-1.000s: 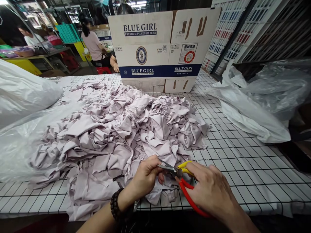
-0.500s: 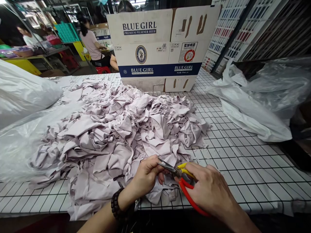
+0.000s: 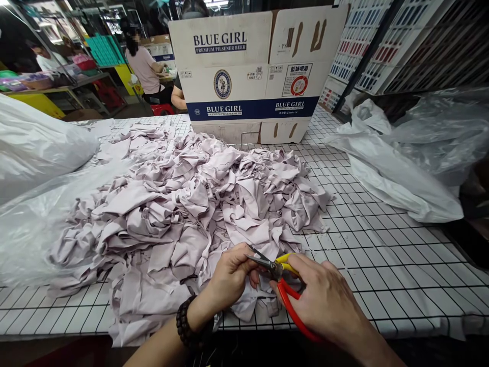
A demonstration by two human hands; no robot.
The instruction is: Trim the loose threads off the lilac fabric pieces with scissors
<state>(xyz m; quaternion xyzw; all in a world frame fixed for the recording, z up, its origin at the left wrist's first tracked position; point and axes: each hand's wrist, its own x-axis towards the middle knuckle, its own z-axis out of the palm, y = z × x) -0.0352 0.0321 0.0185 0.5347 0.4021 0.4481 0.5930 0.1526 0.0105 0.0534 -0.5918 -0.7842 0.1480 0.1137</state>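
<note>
Right of the right fingers (image 3: 300,264), bare gridded worktop (image 3: 367,250) gives a hand a low way through, as far as the white plastic bag (image 3: 401,176) beyond. Ahead of the left fingers (image 3: 237,255), heaped cloth (image 3: 206,168) blocks any flat path, with a carton (image 3: 244,61) standing behind it. Scissors (image 3: 275,269) bridge the gap between both hands' fingers.

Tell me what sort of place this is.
Probably a garment or textile workshop: a heap of crumpled pale-mauve fabric pieces lies on a white, black-gridded table, and the right hand holds metal scissors with red and yellow handles.
</note>
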